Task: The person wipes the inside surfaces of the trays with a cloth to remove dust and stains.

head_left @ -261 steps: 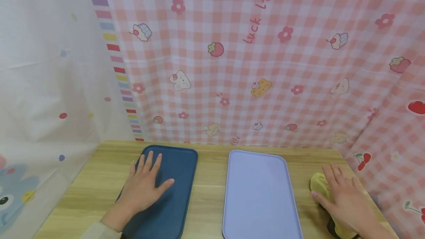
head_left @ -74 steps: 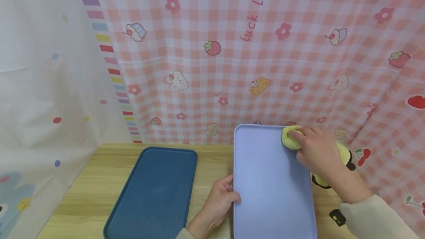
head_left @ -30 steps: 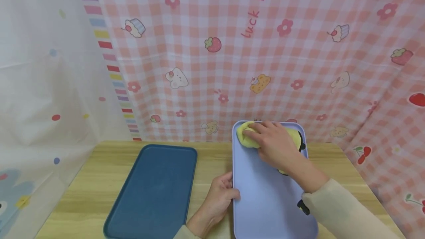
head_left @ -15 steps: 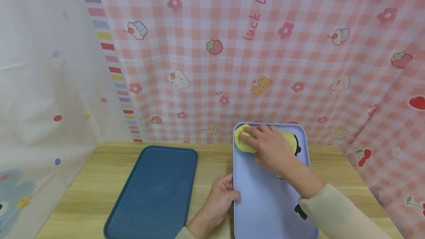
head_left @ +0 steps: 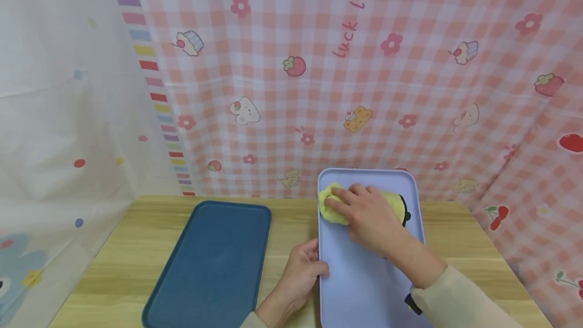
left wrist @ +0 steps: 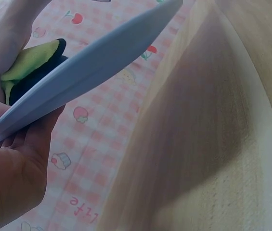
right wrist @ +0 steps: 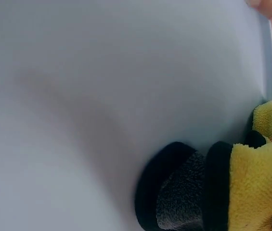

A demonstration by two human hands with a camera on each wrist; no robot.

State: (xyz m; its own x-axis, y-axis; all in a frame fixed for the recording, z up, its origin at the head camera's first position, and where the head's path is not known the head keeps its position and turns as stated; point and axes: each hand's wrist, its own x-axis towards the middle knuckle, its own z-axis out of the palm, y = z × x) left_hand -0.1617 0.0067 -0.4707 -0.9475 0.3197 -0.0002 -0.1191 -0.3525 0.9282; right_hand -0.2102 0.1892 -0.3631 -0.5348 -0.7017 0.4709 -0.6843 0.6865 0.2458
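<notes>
My left hand [head_left: 298, 272] grips the left edge of a lavender tray [head_left: 360, 287], its thumb over the rim and its fingers behind. The tray is tilted, its far end raised off the table; in the left wrist view the tray [left wrist: 87, 67] shows nearly side-on. With bent fingers, my right hand [head_left: 369, 211] holds a bunched yellow cloth [head_left: 334, 206] against the tray's face, close to the upper left rim. In the right wrist view the cloth [right wrist: 258, 183] shows black edging and a dark grey underside. Part of the cloth is hidden beneath the hand.
A dark blue tray [head_left: 214, 267] lies flat on the wooden table [head_left: 114, 257], left of the left hand. Pink checked fabric [head_left: 291, 90] hangs behind the table and along the right, with white fabric [head_left: 68, 115] on the left.
The tray, flat on the table at first, has been lifted and tilted. The cloth went from the table's right to the tray's upper right corner, across its top, then slightly down the left rim.
</notes>
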